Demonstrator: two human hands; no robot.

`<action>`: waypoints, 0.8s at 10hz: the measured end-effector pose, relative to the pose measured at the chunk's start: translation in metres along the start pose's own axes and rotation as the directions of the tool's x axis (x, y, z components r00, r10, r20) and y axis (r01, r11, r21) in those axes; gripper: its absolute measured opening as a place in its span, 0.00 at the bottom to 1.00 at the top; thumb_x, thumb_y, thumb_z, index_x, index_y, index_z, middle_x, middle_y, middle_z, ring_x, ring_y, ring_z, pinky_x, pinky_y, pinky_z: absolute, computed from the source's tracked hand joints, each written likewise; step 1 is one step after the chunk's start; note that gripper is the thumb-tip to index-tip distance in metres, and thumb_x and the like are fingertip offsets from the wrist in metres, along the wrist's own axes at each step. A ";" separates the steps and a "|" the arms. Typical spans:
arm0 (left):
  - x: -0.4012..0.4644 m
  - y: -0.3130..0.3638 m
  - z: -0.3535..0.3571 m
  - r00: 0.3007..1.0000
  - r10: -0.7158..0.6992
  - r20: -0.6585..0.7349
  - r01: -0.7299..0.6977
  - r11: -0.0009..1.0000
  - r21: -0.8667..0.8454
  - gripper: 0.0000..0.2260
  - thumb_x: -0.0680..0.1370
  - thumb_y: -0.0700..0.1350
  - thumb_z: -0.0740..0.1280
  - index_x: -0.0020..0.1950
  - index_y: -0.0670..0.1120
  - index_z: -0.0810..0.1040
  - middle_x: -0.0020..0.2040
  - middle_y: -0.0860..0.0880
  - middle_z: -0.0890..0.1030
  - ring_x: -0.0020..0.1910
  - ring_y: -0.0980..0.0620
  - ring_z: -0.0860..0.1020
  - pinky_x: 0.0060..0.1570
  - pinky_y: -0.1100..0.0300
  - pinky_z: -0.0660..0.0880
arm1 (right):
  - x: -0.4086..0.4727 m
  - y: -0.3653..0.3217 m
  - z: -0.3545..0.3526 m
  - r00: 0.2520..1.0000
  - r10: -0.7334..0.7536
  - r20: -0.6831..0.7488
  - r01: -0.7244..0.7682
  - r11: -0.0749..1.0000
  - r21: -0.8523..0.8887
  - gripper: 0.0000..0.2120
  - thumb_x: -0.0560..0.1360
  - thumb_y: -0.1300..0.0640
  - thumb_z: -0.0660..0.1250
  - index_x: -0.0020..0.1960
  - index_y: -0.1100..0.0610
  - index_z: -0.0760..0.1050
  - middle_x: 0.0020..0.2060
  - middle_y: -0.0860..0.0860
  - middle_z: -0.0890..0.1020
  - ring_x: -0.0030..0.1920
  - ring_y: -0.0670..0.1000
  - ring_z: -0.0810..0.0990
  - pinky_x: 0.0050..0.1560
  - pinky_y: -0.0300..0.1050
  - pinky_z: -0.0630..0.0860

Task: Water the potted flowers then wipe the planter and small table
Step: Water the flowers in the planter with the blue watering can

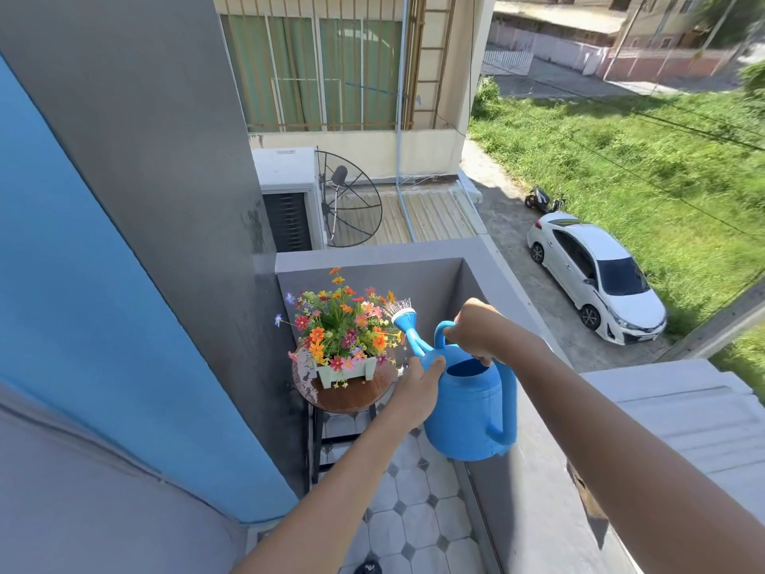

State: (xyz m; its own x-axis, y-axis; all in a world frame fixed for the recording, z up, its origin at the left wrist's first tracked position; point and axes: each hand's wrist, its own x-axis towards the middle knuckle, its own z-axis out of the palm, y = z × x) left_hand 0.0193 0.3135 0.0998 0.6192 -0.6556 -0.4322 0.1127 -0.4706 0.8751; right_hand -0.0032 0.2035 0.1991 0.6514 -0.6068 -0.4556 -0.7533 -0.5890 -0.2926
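Note:
A blue watering can (pixel 472 412) hangs in the air to the right of the flowers. My right hand (pixel 476 329) grips its top handle. My left hand (pixel 418 387) holds the can at the base of the spout. The spout's white sprinkler head (pixel 403 313) points at the flowers, and thin streams of water spray from it. The colourful flowers (pixel 341 325) stand in a pale green planter (pixel 345 372). The planter sits on a small round brown table (pixel 352 397) in the balcony's corner; the tabletop's left edge is worn.
A grey balcony parapet (pixel 372 254) runs behind and to the right of the table. A blue and grey wall (pixel 124 242) stands on the left. The floor has white tiles (pixel 414 511). Below lie a white car (pixel 596 275) and grass.

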 end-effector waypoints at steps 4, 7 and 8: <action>-0.004 -0.009 -0.035 0.986 -0.008 -0.168 -0.002 0.998 -0.060 0.24 0.78 0.64 0.53 0.67 0.48 0.64 0.58 0.47 0.75 0.56 0.49 0.75 0.55 0.48 0.72 | 0.014 -0.031 0.004 0.985 -0.171 -0.019 0.172 0.983 0.059 0.14 0.78 0.54 0.64 0.39 0.62 0.71 0.25 0.56 0.74 0.22 0.55 0.75 0.24 0.40 0.70; -0.021 -0.023 -0.065 0.964 -0.056 -0.258 0.046 0.998 -0.045 0.25 0.79 0.62 0.52 0.67 0.45 0.63 0.56 0.44 0.75 0.52 0.49 0.75 0.48 0.51 0.71 | 0.016 -0.069 0.018 0.954 -0.294 0.054 0.297 0.954 -0.046 0.07 0.79 0.60 0.63 0.43 0.60 0.71 0.35 0.59 0.78 0.29 0.58 0.76 0.30 0.43 0.71; -0.025 -0.027 -0.069 0.962 -0.071 -0.262 0.058 0.997 -0.058 0.24 0.80 0.60 0.53 0.67 0.44 0.63 0.51 0.45 0.74 0.46 0.51 0.72 0.42 0.55 0.66 | 0.009 -0.074 0.021 0.943 -0.327 0.057 0.326 0.945 0.028 0.06 0.77 0.57 0.65 0.46 0.59 0.70 0.31 0.54 0.75 0.26 0.52 0.74 0.26 0.40 0.71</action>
State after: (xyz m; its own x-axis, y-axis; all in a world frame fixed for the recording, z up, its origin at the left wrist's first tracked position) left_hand 0.0543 0.3830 0.1013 0.7915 -0.4430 -0.4211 0.1930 -0.4726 0.8599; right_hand 0.0571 0.2530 0.1986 0.8557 -0.3492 -0.3820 -0.5019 -0.7396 -0.4483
